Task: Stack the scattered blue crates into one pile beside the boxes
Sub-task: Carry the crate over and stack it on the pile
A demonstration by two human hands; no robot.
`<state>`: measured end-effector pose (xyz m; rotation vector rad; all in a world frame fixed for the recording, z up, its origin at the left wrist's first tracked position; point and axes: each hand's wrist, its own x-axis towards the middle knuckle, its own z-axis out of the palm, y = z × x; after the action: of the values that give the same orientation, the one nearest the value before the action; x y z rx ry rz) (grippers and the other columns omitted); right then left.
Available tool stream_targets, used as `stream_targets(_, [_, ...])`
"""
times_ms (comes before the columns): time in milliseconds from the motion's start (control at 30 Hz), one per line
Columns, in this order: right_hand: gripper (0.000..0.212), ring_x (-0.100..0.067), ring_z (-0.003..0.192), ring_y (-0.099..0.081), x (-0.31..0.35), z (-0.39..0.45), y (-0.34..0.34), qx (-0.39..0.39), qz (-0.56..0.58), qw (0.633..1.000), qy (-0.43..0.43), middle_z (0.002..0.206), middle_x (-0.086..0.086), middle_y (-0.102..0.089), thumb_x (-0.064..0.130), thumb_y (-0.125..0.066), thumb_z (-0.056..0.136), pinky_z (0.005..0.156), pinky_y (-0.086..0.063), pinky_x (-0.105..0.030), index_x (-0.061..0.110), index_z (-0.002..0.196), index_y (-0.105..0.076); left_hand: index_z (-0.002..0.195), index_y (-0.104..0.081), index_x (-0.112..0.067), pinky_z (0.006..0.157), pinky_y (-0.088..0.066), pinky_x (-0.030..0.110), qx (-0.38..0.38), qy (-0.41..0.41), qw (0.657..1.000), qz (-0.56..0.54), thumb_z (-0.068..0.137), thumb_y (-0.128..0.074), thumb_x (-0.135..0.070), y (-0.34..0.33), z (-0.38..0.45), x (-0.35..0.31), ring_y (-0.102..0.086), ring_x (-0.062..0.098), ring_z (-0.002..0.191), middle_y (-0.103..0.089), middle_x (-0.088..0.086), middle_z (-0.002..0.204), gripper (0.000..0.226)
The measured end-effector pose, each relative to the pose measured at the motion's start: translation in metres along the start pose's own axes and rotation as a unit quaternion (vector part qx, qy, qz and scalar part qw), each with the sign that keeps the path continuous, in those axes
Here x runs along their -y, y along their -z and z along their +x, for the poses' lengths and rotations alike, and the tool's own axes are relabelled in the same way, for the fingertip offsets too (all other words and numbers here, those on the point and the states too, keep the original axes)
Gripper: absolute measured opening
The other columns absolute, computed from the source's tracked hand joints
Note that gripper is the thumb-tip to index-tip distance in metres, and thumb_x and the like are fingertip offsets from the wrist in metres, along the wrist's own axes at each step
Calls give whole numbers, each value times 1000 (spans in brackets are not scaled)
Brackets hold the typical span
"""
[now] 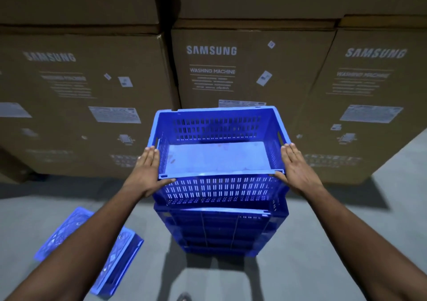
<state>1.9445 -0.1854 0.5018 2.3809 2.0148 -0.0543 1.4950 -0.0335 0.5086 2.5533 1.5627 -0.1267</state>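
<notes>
Before boxes [242,69], crate [217,159] between hands [149,173].

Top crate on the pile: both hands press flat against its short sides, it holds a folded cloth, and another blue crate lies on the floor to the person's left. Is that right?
Not quite. The head view shows the top crate empty, its bare bottom visible, with no cloth. The rest stands: the left hand and right hand press flat against its sides, and another blue crate lies on the floor to the person's left.

**Floor, labels and a foot**

A grey concrete floor [323,243] spreads below, crossed by dark shadows. White paper labels [114,114] are stuck on cardboard. At the bottom edge, a sandalled foot [184,297] barely shows.
</notes>
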Motion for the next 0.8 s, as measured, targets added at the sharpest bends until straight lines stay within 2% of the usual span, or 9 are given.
stream_targets(133, [99, -37, 148, -17, 17, -22, -11, -17, -31, 999, -18, 156, -25, -27, 71, -10, 90, 120, -20, -47, -7, 149, -24, 154, 9, -4, 122, 0, 44, -2, -16, 1000, 12, 69, -22, -92, 5, 9, 9, 17, 23, 149, 15, 12, 162, 126])
stream_targets(233, [103, -39, 146, -21, 11, -35, -17, -28, -34, 999, -26, 153, -26, -33, 72, -1, 89, 119, -25, -49, -8, 147, -30, 154, 8, -3, 122, 0, 45, -7, -25, 1000, 18, 65, -14, -95, -3, 4, 4, 16, 24, 149, 14, 12, 162, 129])
stream_targets(367, [96, -35, 149, -11, 2, -23, -11, -24, -30, 999, -13, 157, -24, -24, 66, -20, 85, 121, -18, -46, -5, 150, -22, 153, 9, -2, 122, 1, 45, -34, 3, 999, 22, 81, -31, -82, -17, -11, -8, 15, 26, 150, 12, 14, 163, 115])
stream_targets(467, [88, -34, 150, -7, 2, -12, -10, -29, -31, 999, -10, 159, -22, -21, 57, -40, 91, 121, -15, -47, -3, 151, -19, 153, 8, -2, 122, 1, 43, -32, 12, 999, 5, 84, -37, -78, -15, -10, -5, 15, 26, 150, 12, 15, 163, 112])
stream_targets(600, [85, -41, 146, -19, 18, -24, -19, -60, -29, 997, -25, 152, -27, -32, 52, -48, 90, 119, -21, -52, -8, 147, -28, 153, 9, -3, 122, -1, 45, -13, -16, 1000, 15, 83, -39, -77, -3, 9, 10, 15, 25, 149, 13, 14, 162, 112])
stream_targets(667, [85, -43, 144, -23, 27, -32, -28, -74, -27, 996, -30, 149, -28, -37, 54, -47, 89, 117, -25, -54, -10, 144, -33, 153, 10, -4, 122, -1, 46, -3, -30, 999, 23, 81, -40, -77, 3, 18, 18, 15, 24, 149, 14, 15, 162, 114])
stream_targets(733, [85, -41, 146, -20, 28, -31, -32, -72, -24, 997, -34, 150, -26, -35, 54, -48, 90, 118, -24, -52, -9, 145, -32, 154, 10, -4, 122, -1, 46, -1, -29, 999, 22, 81, -41, -77, 5, 20, 21, 15, 24, 149, 13, 15, 162, 114])
stream_targets(800, [85, -37, 149, -9, 22, -23, -29, -51, -11, 998, -34, 157, -22, -26, 53, -48, 93, 121, -17, -49, -5, 150, -23, 154, 8, -3, 122, -1, 45, -15, -12, 999, 27, 83, -42, -75, 1, 14, 14, 15, 26, 149, 12, 15, 162, 112])
